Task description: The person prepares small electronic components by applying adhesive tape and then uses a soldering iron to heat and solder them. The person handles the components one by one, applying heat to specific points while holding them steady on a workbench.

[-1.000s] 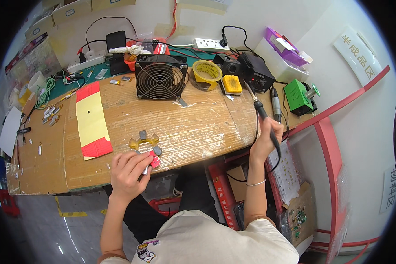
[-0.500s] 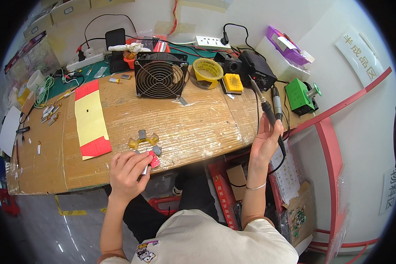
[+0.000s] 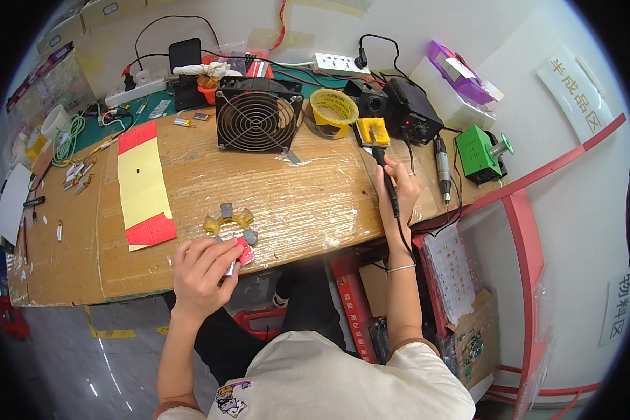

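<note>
My right hand [image 3: 400, 187] is closed round the black handle of a soldering iron [image 3: 383, 170]. The iron's tip lies on the yellow sponge [image 3: 375, 131] in its small dark tray. At the near edge of the bench, my left hand [image 3: 206, 269] pinches a small red circuit board [image 3: 245, 252]. A silver part, perhaps a battery, shows under those fingers, mostly hidden. Just beyond the board stands a ring-shaped holder [image 3: 227, 220] with grey and amber blocks, close to my left fingertips.
A black fan [image 3: 257, 119] stands mid-bench, with a roll of yellow tape [image 3: 332, 112] beside it. The black soldering station [image 3: 411, 112], a pen-shaped grinder [image 3: 442, 170] and a green solder-wire stand [image 3: 477, 154] are at right. Several small batteries [image 3: 80, 175] lie left of a yellow-and-red sheet [image 3: 141, 182].
My right hand has carried the soldering iron left from beside the grinder, and its tip now rests on the sponge. My left hand has stayed put with the red board.
</note>
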Action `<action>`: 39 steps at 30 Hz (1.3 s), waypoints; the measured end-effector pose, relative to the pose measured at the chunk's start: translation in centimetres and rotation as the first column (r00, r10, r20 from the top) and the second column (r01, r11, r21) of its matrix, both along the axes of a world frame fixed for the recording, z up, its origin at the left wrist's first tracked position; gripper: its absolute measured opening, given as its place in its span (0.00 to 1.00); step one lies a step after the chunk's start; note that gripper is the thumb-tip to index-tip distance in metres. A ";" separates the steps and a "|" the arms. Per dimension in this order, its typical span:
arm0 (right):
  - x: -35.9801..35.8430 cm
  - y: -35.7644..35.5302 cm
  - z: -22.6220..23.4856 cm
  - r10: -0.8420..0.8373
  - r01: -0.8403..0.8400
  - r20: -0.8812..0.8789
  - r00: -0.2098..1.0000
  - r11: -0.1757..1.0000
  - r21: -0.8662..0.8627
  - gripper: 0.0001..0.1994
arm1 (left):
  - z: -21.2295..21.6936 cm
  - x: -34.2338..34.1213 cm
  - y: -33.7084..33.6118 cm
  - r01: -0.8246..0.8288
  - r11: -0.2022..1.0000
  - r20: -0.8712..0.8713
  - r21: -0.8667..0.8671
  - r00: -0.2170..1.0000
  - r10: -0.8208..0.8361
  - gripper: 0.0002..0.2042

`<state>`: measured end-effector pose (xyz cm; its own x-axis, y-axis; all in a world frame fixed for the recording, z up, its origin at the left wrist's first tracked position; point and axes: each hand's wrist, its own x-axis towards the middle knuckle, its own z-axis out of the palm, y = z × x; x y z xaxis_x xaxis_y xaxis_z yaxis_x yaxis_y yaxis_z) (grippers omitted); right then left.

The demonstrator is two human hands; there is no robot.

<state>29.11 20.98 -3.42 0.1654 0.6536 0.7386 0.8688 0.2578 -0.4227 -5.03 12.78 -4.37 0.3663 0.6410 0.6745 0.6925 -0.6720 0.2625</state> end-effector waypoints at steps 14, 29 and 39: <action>-0.3 -1.9 -0.3 -0.037 0.038 0.028 0.999 0.999 -0.010 0.08 | -0.1 0.0 0.0 0.000 1.000 -0.001 0.002 1.000 0.000 0.16; 0.0 -2.3 -0.1 0.129 0.020 -0.466 0.875 0.954 0.301 0.04 | 0.0 0.0 0.1 0.005 1.000 0.007 0.002 1.000 -0.005 0.15; 0.0 0.5 -0.5 -0.031 0.030 0.036 0.999 0.999 0.036 0.05 | 0.1 -0.1 0.1 0.005 1.000 0.007 -0.007 1.000 -0.005 0.15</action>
